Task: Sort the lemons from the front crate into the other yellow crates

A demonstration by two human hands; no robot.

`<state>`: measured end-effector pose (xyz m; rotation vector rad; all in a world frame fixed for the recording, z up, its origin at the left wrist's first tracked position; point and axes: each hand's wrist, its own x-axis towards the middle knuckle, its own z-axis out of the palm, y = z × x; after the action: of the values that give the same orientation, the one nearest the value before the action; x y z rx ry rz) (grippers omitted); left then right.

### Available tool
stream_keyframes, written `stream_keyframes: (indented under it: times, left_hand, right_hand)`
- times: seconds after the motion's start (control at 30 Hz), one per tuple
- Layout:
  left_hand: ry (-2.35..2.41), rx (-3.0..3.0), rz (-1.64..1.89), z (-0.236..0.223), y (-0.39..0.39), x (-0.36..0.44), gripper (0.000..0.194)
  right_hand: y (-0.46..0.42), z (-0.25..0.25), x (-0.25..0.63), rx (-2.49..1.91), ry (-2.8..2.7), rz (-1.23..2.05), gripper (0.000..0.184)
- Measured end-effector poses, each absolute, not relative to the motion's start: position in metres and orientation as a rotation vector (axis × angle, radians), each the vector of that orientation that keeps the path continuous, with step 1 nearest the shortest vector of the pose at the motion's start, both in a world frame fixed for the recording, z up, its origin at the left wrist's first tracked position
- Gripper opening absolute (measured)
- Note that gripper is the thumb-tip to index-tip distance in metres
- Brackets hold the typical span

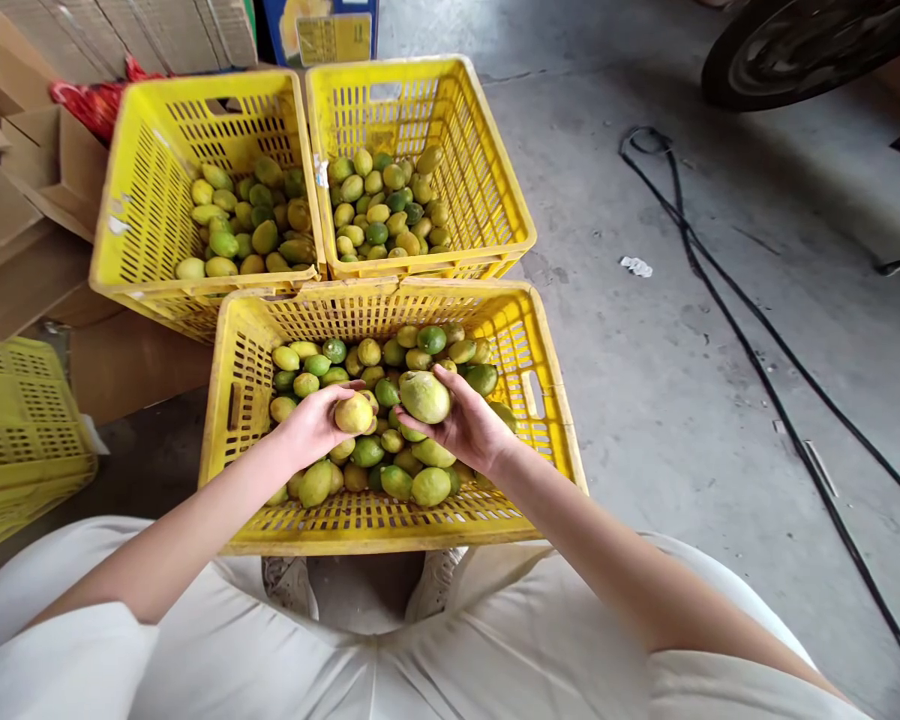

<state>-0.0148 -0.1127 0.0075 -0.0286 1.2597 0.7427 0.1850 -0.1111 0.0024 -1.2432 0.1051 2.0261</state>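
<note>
My left hand [316,428] is closed on a small yellow lemon [354,413]. In my right hand [474,425] rests a larger yellow-green lemon [425,397], with the fingers and thumb wrapped round its sides. Both hands are over the near yellow crate [551,400], a little apart from each other. Many green and yellow lemons lie loose inside it, among them a dark green one [431,339] near the back and a yellow-green one [430,486] at the front. Some of the fruit beneath is hidden by my hands.
Behind stand a left yellow crate [109,225] and a right yellow crate [495,180], both with lemons. Cardboard boxes [15,220] and another yellow crate [22,430] are at the left. A black cable [757,350] runs along the floor near a wheel [750,60].
</note>
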Motion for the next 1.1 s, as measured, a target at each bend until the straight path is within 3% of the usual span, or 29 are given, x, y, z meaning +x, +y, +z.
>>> stream_keyframes:
  times: [0.1, 0.5, 0.77, 1.1]
  left_hand:
    - [1.233, 0.032, 0.724, 0.004, -0.114, -0.014, 0.013]
    - [1.242, -0.047, 0.726, 0.003, -0.109, -0.018, 0.021]
    - [1.234, -0.008, 0.757, 0.000, -0.110, -0.020, 0.019]
    - [1.093, 0.040, 0.719, 0.002, -0.112, -0.020, 0.024]
  right_hand:
    - [-0.111, 0.006, 0.185, -1.295, 0.104, 1.962, 0.003]
    - [-0.112, -0.010, 0.193, -1.050, 0.022, 2.084, 0.031]
    - [-0.113, -0.006, 0.190, -1.178, -0.026, 2.029, 0.034]
    - [-0.104, -0.006, 0.197, -1.119, 0.076, 2.030, 0.007]
